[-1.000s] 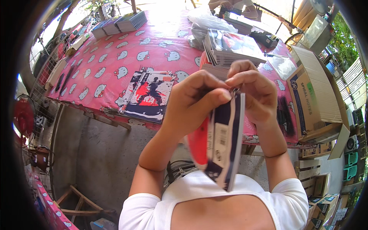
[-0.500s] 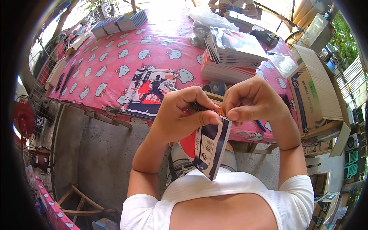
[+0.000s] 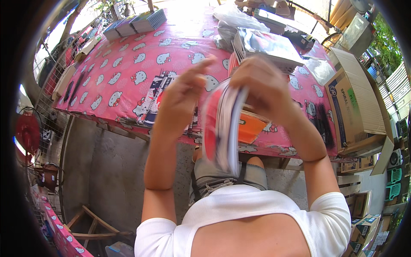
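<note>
My right hand (image 3: 262,83) grips a notebook (image 3: 221,132) by its upper edge. The notebook hangs over the table's front edge, its red and dark cover and white pages smeared by motion. To its left, my left hand (image 3: 184,92) is off the notebook, raised with its fingers stretched out and blurred. Partly behind that hand lies a spiral notebook (image 3: 150,103) with a dark, white and red cover. An orange flat piece (image 3: 251,126) on the table shows just right of the held notebook.
A pink patterned cloth (image 3: 124,55) covers the table. Notebook stacks stand at the back left (image 3: 137,25) and right of centre (image 3: 269,48), near a plastic bag (image 3: 239,19). Black coils (image 3: 321,122) lie by an open cardboard box (image 3: 357,105). Dark thin strips (image 3: 76,88) lie far left.
My left hand has let go of the notebook and moved up and left. My right hand has lifted the notebook away from me, uncovering the orange piece.
</note>
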The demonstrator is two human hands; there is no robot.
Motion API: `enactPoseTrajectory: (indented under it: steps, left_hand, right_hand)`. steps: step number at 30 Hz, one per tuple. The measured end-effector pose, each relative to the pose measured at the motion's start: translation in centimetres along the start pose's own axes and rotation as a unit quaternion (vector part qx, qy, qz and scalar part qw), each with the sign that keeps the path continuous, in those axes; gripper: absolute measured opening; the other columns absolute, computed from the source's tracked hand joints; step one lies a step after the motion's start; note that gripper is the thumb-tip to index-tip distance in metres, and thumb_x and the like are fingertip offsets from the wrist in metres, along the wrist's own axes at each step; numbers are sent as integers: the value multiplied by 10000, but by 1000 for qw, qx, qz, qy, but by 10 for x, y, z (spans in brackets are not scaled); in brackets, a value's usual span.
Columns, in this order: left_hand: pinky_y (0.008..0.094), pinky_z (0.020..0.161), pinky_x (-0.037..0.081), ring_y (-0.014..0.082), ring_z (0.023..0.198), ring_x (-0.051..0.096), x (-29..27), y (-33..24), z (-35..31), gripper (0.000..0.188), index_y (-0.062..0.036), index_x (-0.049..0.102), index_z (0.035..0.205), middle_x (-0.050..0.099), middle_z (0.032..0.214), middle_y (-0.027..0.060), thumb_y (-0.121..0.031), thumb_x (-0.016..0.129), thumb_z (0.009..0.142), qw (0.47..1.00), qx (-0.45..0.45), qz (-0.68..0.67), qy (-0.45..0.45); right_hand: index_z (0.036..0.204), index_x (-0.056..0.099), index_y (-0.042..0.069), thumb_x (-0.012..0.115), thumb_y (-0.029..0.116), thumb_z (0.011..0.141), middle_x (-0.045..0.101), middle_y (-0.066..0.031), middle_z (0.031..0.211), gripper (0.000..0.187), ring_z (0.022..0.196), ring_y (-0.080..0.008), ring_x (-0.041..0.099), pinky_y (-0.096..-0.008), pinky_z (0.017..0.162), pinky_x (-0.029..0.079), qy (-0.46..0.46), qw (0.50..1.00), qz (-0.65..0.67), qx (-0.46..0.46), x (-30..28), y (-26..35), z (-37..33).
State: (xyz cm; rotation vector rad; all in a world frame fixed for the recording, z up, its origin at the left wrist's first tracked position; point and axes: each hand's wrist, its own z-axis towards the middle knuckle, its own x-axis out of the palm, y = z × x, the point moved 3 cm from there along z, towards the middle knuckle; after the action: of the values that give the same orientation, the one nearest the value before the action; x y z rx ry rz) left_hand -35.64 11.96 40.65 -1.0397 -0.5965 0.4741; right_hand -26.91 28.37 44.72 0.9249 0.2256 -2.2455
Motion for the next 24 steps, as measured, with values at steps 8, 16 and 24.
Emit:
enactPoseTrajectory:
  steps: [8, 16, 24]
  left_hand:
    - [203, 749, 447, 58, 869, 566, -53, -21, 8, 394, 14, 507, 1239, 631, 1028, 49, -155, 619, 901, 968, 30, 216, -122]
    - [280, 858, 455, 150, 1044, 548, -173, 76, 7, 480, 26, 587, 1175, 537, 1231, 133, -274, 695, 817, 656, -184, 711, -173]
    - [335, 872, 482, 198, 1023, 577, -8, 86, 57, 634, 46, 472, 1226, 549, 1167, 155, -386, 702, 823, 944, -190, -264, -60]
  right_hand:
    - [1189, 604, 133, 777, 375, 721, 644, -80, 1051, 555, 937, -191, 615, -342, 784, 498, -63, 979, -98, 168, -3, -92, 34]
    - [1085, 638, 118, 704, 96, 649, 607, -97, 1152, 441, 1037, -267, 590, -373, 825, 503, 111, 911, -361, 163, -8, -153, -52]
    - [923, 676, 120, 637, 84, 712, 673, -53, 962, 218, 883, -234, 640, -348, 755, 522, 92, 939, -306, 132, 7, -64, -55]
